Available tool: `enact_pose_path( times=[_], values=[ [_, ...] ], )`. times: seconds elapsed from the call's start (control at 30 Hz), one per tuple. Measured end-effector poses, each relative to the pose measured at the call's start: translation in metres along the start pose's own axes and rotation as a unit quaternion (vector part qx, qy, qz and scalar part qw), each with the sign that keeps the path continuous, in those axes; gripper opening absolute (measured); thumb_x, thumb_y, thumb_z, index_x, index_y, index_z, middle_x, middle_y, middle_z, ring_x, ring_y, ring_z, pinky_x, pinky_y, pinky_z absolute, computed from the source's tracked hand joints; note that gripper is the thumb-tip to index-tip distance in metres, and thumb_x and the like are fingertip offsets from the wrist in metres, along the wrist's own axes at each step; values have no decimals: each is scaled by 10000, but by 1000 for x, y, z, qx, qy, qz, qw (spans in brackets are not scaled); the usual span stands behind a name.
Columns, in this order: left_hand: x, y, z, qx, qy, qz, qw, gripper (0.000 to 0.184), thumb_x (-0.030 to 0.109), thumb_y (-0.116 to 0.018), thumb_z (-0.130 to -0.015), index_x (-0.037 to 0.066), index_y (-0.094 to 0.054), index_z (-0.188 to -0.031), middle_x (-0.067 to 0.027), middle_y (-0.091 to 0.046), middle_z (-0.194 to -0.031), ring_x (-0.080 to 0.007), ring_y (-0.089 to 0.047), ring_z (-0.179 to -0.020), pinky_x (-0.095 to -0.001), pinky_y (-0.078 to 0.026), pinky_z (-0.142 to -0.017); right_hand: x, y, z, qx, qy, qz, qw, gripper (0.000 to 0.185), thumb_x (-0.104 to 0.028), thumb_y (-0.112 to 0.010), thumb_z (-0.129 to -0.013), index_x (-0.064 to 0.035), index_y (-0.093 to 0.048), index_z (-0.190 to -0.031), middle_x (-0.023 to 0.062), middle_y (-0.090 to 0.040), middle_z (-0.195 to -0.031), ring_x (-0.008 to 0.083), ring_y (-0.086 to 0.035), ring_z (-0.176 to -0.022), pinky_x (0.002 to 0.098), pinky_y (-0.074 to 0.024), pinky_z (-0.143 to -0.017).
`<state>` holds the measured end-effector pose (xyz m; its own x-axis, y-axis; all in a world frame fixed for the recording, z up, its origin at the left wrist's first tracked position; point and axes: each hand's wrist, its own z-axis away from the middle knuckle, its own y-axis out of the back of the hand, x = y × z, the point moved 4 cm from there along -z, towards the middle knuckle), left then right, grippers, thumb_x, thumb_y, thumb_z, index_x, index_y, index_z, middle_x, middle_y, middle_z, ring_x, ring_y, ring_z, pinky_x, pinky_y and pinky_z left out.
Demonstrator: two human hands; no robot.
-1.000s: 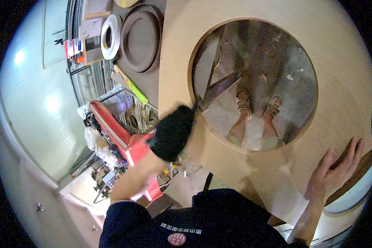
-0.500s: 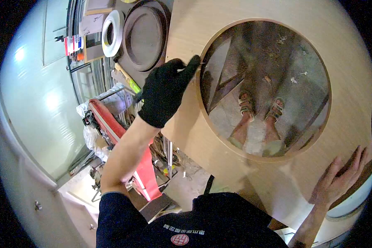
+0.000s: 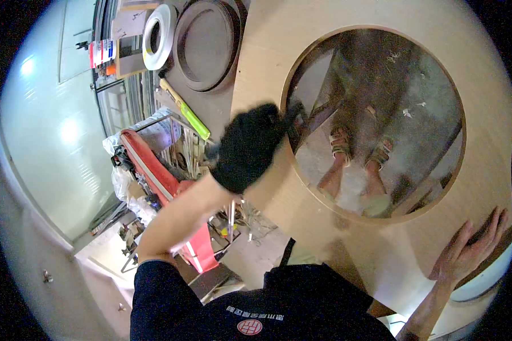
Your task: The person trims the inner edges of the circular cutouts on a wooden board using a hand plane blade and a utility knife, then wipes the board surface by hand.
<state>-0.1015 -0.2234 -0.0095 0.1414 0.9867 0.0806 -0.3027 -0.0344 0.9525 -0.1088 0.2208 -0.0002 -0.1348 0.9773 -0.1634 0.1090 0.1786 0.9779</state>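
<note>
My left hand [image 3: 249,149], in a black glove, is at the left rim of a round hole in a pale wooden panel [image 3: 261,68]. Its fingers are closed and reach over the hole's edge. They are smeared by motion, and whatever they hold is hidden. My bare right hand [image 3: 473,250] rests on the panel's lower right part, fingers stretched out and holding nothing. Through the hole I see the floor and my sandalled feet [image 3: 379,152].
Left of the panel lie brown ring-shaped pieces [image 3: 207,45], a white roll of tape [image 3: 159,37] and a tool with a green and yellow handle [image 3: 193,120]. A red-covered long piece [image 3: 148,162] and assorted scrap stand below them.
My left hand has moved down and right along the hole's rim, its fingers now over the opening. My right hand stays on the panel. The view has shifted slightly.
</note>
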Motion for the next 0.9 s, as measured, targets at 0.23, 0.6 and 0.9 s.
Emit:
enact_pose_path(
  times=[0.23,0.6,0.9],
  values=[
    [39,-47,104,-266,-107,115,951,369,298,-546,-990,158,-635,-1320,-138,-630,-699,-309,-644,-555,-459,-510,-495,5,-3,2,-5,1,-7,1000,544,-280,-540,-1038,-7,-435,-1496,205,-364,-1594,380,-322,-1483,493,-248,-1219],
    [25,-39,79,-44,-9,34,998,571,54,-566,-843,103,-559,-1412,-153,-593,-793,-337,-610,-693,-460,-484,-569,7,-5,0,-7,29,-7,1000,564,-324,-523,-1047,-4,-421,-1500,225,-345,-1596,396,-314,-1482,500,-235,-1223],
    [34,-27,74,-46,65,92,993,474,155,-588,-901,119,-592,-1374,-121,-630,-790,-291,-650,-647,-427,-521,-524,1,-5,3,-8,9,5,1000,589,-367,-515,-1048,2,-423,-1497,243,-330,-1597,407,-294,-1491,507,-236,-1222]
  ],
)
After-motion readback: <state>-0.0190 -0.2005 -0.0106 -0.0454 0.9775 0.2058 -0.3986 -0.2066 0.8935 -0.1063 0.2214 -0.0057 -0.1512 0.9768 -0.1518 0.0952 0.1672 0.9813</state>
